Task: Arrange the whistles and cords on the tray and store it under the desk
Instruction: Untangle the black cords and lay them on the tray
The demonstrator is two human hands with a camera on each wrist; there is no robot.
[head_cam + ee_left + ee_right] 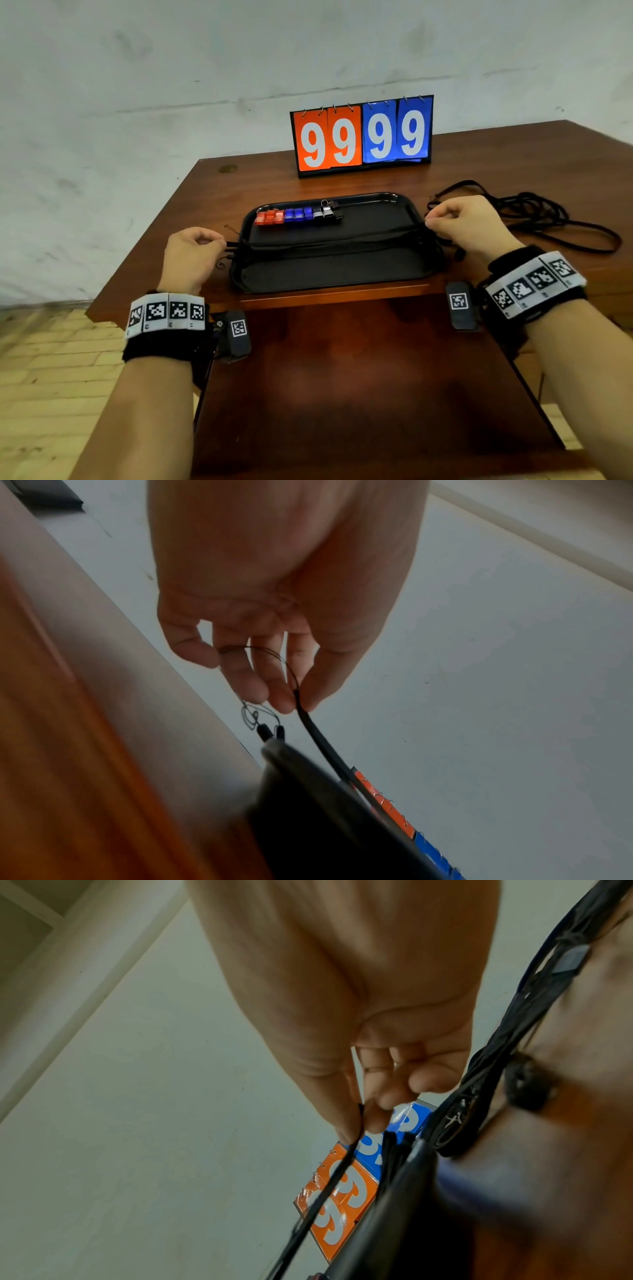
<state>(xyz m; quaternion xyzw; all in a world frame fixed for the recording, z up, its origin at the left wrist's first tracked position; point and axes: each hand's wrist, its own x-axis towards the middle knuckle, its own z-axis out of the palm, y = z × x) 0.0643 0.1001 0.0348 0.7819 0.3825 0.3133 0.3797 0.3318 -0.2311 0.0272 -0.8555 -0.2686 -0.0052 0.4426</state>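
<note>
A black tray lies on the wooden desk near its front edge. Along the tray's far left side stands a row of whistles, red, then blue, then black. Several black cords lie stretched across the tray's middle. My left hand pinches the left end of one black cord between thumb and finger, just off the tray's left rim. At the tray's right rim, my right hand pinches the other end of that cord.
A flip scoreboard showing 99 and 99 stands behind the tray. A tangle of loose black cords lies on the desk to the right of the tray. Below the desk top there is a dark wooden shelf.
</note>
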